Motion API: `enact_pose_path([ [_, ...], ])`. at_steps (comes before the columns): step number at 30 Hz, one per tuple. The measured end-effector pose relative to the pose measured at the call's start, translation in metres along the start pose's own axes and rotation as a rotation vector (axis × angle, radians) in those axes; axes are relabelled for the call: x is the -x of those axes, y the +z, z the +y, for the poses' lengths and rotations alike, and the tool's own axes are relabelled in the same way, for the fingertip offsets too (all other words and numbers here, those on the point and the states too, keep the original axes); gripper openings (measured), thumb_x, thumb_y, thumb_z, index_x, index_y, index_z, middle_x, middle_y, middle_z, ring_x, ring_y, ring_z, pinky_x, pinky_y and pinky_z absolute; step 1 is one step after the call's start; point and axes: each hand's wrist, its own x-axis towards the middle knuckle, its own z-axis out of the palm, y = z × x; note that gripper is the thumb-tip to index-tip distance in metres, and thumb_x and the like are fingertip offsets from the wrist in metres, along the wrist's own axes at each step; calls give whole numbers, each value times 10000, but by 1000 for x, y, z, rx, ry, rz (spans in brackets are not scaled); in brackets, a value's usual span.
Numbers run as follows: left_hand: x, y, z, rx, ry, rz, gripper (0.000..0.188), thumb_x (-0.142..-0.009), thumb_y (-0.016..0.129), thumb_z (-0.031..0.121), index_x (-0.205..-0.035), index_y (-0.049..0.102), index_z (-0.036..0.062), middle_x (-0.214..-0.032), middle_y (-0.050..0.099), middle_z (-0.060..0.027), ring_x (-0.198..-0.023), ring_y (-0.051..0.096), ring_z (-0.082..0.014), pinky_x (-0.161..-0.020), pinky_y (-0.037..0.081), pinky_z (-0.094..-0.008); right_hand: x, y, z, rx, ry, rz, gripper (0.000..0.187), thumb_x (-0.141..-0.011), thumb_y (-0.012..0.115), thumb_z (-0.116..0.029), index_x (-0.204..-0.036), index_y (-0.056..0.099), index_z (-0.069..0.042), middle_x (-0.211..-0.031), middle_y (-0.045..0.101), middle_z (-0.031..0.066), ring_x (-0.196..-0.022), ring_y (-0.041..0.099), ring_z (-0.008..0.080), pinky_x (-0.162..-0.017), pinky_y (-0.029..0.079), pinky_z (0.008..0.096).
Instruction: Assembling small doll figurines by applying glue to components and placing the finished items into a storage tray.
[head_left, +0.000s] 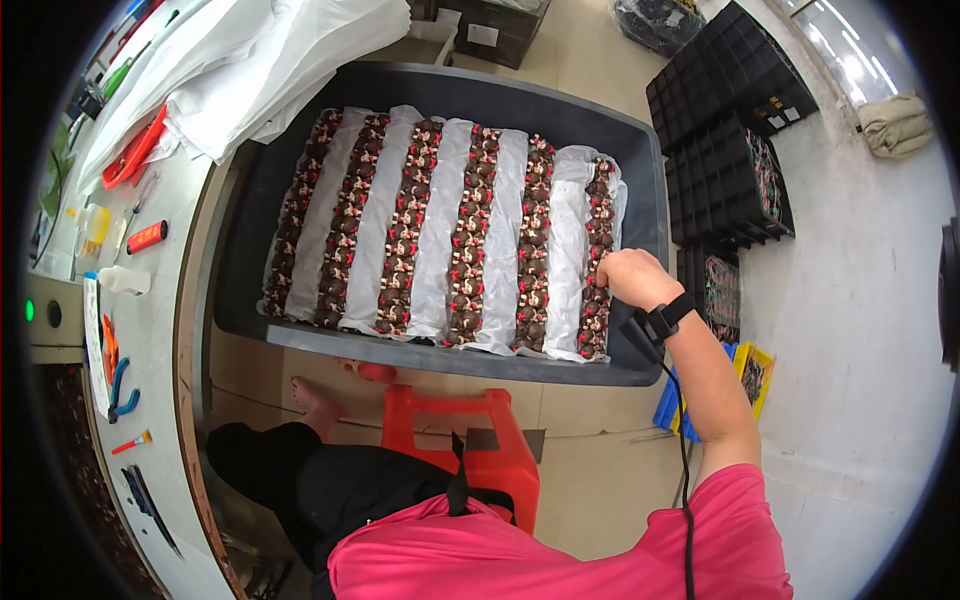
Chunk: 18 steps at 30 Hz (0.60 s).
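Observation:
My right hand (637,279), with a black strap device (668,316) on the wrist, reaches to the rightmost row of small figurines (600,215). Its fingers are curled closed, the tips down at one figurine in that row; the hand partly covers the grip. The figurines have dark brown heads, pale faces and red details. They are packed upright in several long rows, with white paper liners (433,230) between them, inside a large dark grey tub (420,356). My left hand is out of the picture.
A workbench (165,350) on the left carries white sheets (280,60), blue-handled pliers (122,390), a brush (132,443) and bottles. Black crates (725,75) stack at the right, near yellow (755,370) and blue bins. A red stool (510,440) stands below the tub; a cable (686,480) trails along my arm.

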Motion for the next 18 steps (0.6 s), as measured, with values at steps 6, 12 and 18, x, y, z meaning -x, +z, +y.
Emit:
enact_pose_path([
  [6, -14, -11, -3, 23, 4, -13, 202, -946, 515, 181, -1059, 573, 24, -1083, 566, -209, -976, 570, -393, -785, 466, -469, 15, -17, -10, 45, -16, -11, 175, -732, 586, -20, -827, 723, -74, -870, 691, 144, -869, 663, 301, -785, 496, 401],
  [12, -20, -11, -10, 34, 11, -23, 203, -946, 517, 185, -1051, 574, 21, -1065, 567, -202, -975, 572, -388, -782, 466, -465, 27, -6, -17, -92, 4, -168, 215, -741, 579, -9, -858, 729, -107, -897, 696, 110, -921, 648, 277, -941, 409, 424],
  [18, -24, -11, -15, 35, 24, -32, 205, -945, 519, 190, -1042, 575, 17, -1047, 567, -195, -974, 573, -384, -779, 467, -462, 31, -2, -13, -127, -6, -165, 201, -747, 573, -16, -852, 722, -99, -896, 692, 108, -942, 641, 280, -986, 370, 477],
])
